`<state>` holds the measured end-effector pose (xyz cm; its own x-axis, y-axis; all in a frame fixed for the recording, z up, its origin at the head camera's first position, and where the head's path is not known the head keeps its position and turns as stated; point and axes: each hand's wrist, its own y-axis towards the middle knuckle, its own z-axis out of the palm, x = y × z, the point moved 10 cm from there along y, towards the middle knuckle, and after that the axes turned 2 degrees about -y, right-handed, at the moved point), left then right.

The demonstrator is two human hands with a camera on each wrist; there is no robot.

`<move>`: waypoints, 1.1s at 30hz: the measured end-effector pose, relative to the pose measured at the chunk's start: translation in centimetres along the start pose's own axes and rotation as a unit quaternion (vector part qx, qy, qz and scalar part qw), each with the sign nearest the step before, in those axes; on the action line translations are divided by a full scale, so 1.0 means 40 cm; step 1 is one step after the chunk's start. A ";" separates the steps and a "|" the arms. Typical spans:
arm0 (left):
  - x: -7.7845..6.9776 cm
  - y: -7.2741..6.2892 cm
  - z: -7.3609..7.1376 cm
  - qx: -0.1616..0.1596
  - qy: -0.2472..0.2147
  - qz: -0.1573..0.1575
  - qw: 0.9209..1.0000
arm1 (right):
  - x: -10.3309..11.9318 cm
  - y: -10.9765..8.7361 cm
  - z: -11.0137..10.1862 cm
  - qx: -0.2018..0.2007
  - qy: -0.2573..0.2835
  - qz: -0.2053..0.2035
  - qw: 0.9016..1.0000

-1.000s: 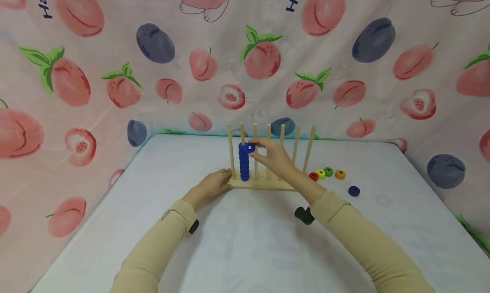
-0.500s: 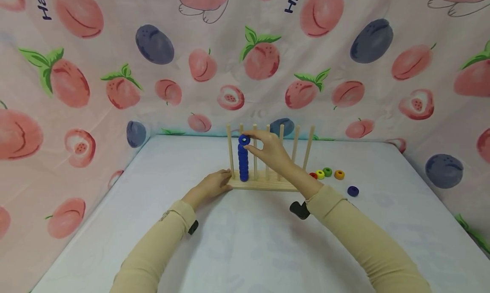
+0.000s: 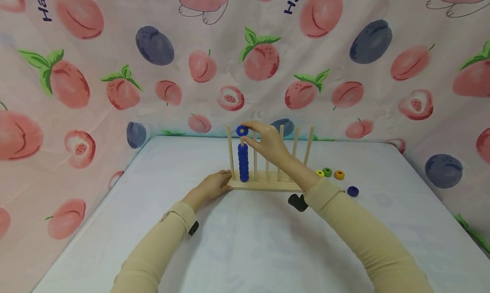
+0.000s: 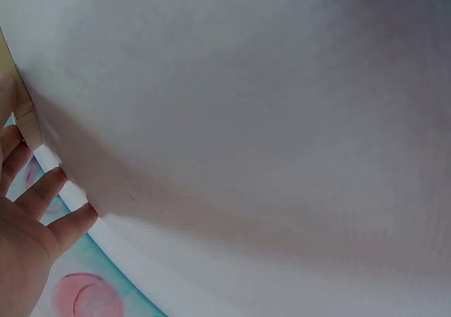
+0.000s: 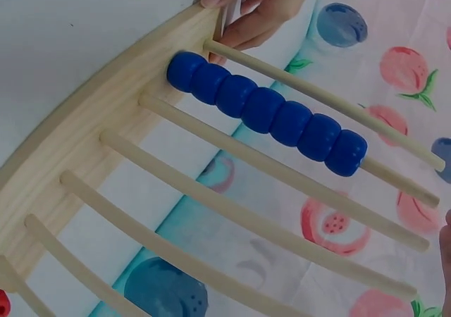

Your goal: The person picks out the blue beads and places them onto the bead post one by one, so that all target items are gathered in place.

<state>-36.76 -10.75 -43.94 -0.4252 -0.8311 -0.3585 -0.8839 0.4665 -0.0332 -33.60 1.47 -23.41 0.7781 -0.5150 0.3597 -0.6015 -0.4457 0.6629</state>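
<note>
A wooden peg stand (image 3: 264,186) with several upright pegs stands on the table. Its second peg from the left carries a stack of blue beads (image 3: 243,163), seen closely as a row of beads (image 5: 264,110) in the right wrist view. Between thumb and fingertips, my right hand (image 3: 271,145) pinches another blue bead (image 3: 238,132) at the top of that peg, above the stack. My left hand (image 3: 210,186) holds the stand's left end, thumb on the front and fingers behind. In the left wrist view the left hand's fingers (image 4: 42,194) spread by the board's end.
To the right of the stand lie a yellow bead (image 3: 320,173), a green bead (image 3: 327,172), an orange bead (image 3: 339,174) and a dark blue bead (image 3: 353,191). A red bead (image 5: 3,304) shows at the right wrist view's edge. Fruit-printed cloth (image 3: 229,63) hangs behind.
My right hand has carried the pinched blue bead left and up, from beside the stack to the second peg's top. The left hand has stayed at the stand's end.
</note>
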 end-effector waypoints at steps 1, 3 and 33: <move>0.000 0.000 0.001 0.001 0.002 0.000 1.000 | -0.002 0.004 0.000 0.002 -0.004 0.003 1.000; -0.001 0.000 0.001 0.001 0.003 0.002 1.000 | -0.007 0.013 0.002 0.005 -0.008 0.006 1.000; -0.003 0.000 0.006 -0.006 0.004 0.010 1.000 | -0.060 0.070 0.027 0.055 -0.021 0.095 0.994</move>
<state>-36.67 -10.58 -44.10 -0.4438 -0.8239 -0.3523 -0.8777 0.4789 -0.0144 -37.35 0.65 -23.13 0.6425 -0.6257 0.4424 -0.7541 -0.4137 0.5100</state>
